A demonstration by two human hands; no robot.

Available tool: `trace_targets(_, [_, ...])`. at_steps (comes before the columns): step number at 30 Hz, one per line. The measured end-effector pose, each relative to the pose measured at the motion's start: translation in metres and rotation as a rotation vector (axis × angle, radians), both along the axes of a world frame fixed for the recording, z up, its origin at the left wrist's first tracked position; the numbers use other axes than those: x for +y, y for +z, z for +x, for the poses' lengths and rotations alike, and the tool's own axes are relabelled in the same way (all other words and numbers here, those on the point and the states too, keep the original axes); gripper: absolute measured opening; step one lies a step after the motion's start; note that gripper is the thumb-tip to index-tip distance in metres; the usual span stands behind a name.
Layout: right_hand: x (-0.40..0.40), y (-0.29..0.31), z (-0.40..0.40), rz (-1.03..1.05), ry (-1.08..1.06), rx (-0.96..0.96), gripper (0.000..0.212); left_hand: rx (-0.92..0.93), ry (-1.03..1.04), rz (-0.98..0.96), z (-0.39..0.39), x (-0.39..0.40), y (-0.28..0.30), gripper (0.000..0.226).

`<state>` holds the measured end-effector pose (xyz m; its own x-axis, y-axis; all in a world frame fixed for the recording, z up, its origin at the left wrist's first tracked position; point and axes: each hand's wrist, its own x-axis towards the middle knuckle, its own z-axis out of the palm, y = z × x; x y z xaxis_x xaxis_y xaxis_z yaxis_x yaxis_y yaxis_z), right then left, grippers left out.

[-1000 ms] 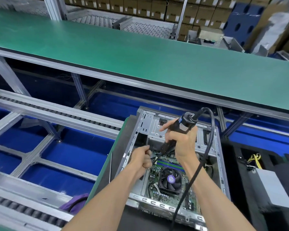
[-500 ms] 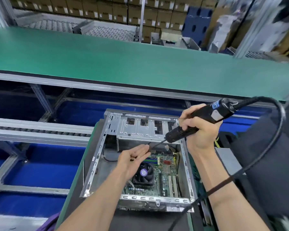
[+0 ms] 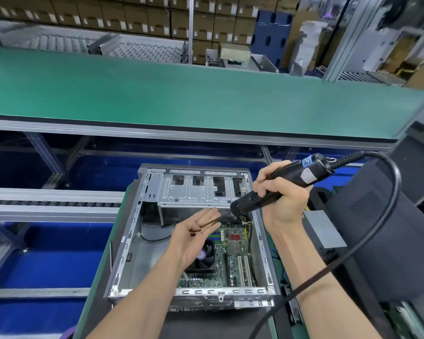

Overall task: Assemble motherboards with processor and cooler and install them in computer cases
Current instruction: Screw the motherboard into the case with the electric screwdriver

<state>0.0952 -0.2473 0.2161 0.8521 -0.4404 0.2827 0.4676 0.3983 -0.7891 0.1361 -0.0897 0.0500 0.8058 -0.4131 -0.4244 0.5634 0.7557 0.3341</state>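
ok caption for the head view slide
Right hand dips the screwdriver bit to screws in the open left hand above the case.

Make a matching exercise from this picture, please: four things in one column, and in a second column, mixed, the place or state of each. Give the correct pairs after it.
Column 1
1. electric screwdriver
2. screws
3. cooler fan
4. left hand

Column 2
A. on the motherboard, inside the computer case
B. lying on the open palm
C. gripped by the right hand
D. palm up, fingers straight, above the case

Pairs: 1-C, 2-B, 3-A, 4-D
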Motion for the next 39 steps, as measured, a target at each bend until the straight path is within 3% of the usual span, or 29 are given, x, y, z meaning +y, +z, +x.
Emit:
trace_targets(8, [-0.004, 0.002, 0.004, -0.007, 0.002, -0.021, 0.027, 0.084, -0.028, 0.013, -0.002, 0.003, 0.0, 0.05])
trace_targets(13, [-0.006, 0.003, 0.006, -0.006, 0.005, -0.03, 0.032, 0.123, -0.059, 0.172, -0.003, 0.004, 0.001, 0.024])
trace_targets(19, [-0.008, 0.001, 0.007, 0.002, -0.012, -0.026, 0.024, 0.136, -0.025, 0.222, 0.0, 0.001, -0.013, 0.011])
trace_targets(25, [-0.007, 0.001, 0.008, 0.005, -0.025, -0.025, 0.023, 0.151, -0.004, 0.146, 0.002, 0.004, -0.013, 0.012])
trace_targets(31, [-0.006, 0.002, 0.011, 0.049, -0.06, -0.061, 0.028, 0.24, 0.039, -0.003, 0.001, 0.005, -0.006, 0.035])
trace_targets(39, [-0.003, 0.002, 0.011, 0.048, -0.056, -0.053, 0.025, 0.219, 0.031, 0.026, -0.001, 0.005, 0.0, 0.034])
